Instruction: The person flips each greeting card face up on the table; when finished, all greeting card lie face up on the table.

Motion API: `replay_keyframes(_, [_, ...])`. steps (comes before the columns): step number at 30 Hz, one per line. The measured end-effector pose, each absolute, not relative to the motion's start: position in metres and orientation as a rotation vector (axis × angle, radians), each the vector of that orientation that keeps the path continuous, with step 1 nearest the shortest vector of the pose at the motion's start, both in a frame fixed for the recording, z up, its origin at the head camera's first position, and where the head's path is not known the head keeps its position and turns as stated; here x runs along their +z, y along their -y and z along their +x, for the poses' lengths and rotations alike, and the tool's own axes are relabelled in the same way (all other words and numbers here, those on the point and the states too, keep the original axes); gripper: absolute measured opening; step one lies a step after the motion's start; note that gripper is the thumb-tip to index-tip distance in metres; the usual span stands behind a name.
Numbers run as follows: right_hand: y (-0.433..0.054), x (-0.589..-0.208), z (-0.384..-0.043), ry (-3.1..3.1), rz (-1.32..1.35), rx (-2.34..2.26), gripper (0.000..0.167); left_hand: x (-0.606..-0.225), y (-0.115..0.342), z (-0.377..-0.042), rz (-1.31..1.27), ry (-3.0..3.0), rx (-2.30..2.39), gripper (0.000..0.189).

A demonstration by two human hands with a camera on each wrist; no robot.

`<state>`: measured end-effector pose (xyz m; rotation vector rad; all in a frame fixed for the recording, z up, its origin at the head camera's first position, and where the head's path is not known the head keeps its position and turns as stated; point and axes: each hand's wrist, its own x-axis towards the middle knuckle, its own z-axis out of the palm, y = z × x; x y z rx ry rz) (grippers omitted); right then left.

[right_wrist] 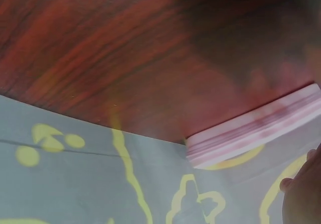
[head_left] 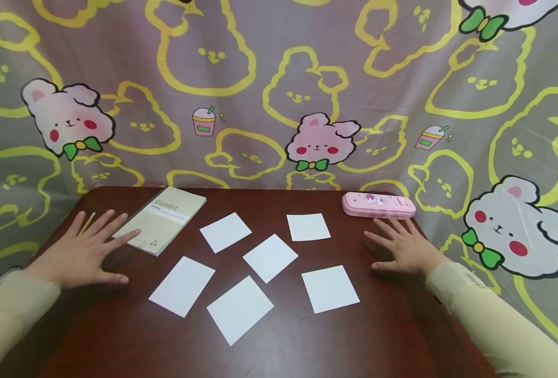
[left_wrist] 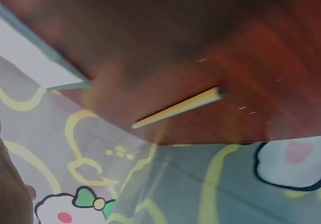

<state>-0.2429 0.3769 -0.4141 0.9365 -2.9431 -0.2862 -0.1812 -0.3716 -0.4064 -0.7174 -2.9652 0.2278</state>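
Observation:
My left hand, fingers spread, is at the left side of the table beside a cream notebook marked "Gambit". Its index fingertip overlaps the notebook's near edge in the head view; whether it touches cannot be told. A yellow pencil lies past that hand, partly hidden by the fingers in the head view. On the right, my right hand also has its fingers spread and grips nothing. Just beyond its fingertips sits a pink pencil case. Several white paper pieces lie between the hands, one in the middle.
The dark brown wooden table has rounded far corners. A curtain with rabbit and bear drawings hangs close behind it and along both sides. Other white pieces lie around the middle one, such as the front piece and the right piece.

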Motion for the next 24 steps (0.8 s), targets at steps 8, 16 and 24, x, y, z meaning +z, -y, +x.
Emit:
replay_keyframes(8, [-0.354,-0.393,-0.255,3.016,0.808,-0.099,0.089,-0.38,0.347,-0.205,-0.712,2.928,0.195,0.111])
replay_keyframes(16, [-0.32,-0.373,-0.275,2.98,0.704,0.369,0.083,-0.339,0.282,-0.238,-0.78,2.922,0.094,0.106])
replay_keyframes(24, [-0.29,-0.363,-0.282,2.967,0.536,0.901,0.072,-0.328,0.198,-0.272,-0.95,2.851,0.026,0.105])
